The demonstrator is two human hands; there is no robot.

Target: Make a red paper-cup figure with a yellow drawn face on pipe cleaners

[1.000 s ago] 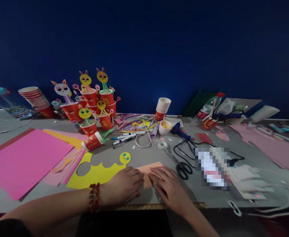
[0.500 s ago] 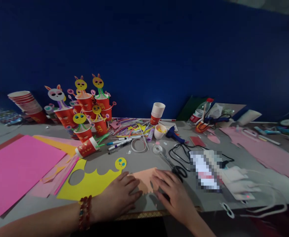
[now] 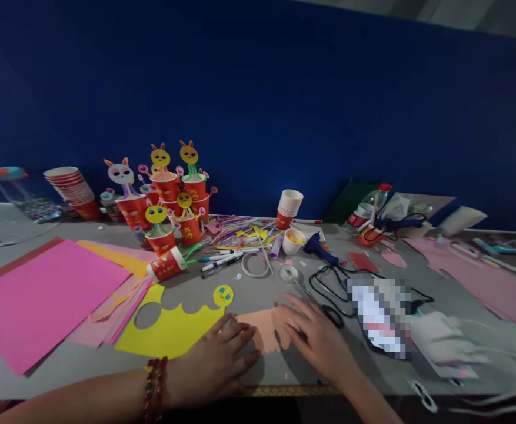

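Observation:
A piece of peach paper point(image 3: 264, 321) with a scalloped lower edge lies on the table in front of me. My left hand point(image 3: 220, 356), wearing a red bead bracelet, is at its left side with fingers apart and slightly bent. Over the right part of the sheet rests my right hand point(image 3: 315, 333), fingers spread. It hides part of the paper. Left of my hands is a cut yellow sheet point(image 3: 169, 327) with a round hole. A small yellow face disc point(image 3: 223, 297) touches its upper edge. Scissors point(image 3: 332, 315) lie just beyond my right hand, partly covered.
Red paper cups with animal faces point(image 3: 160, 240) stand at the back left. Pink paper point(image 3: 55, 294) covers the left side. Markers point(image 3: 225, 257), a tape roll point(image 3: 255, 265) and a blue glue gun point(image 3: 322, 250) with black cable lie mid-table. A blurred-out object point(image 3: 379, 318) lies right.
The whole view has shifted, so the table's things appear further right. My right fingers sit a little higher and looser over the peach paper; my left hand stays almost as it was.

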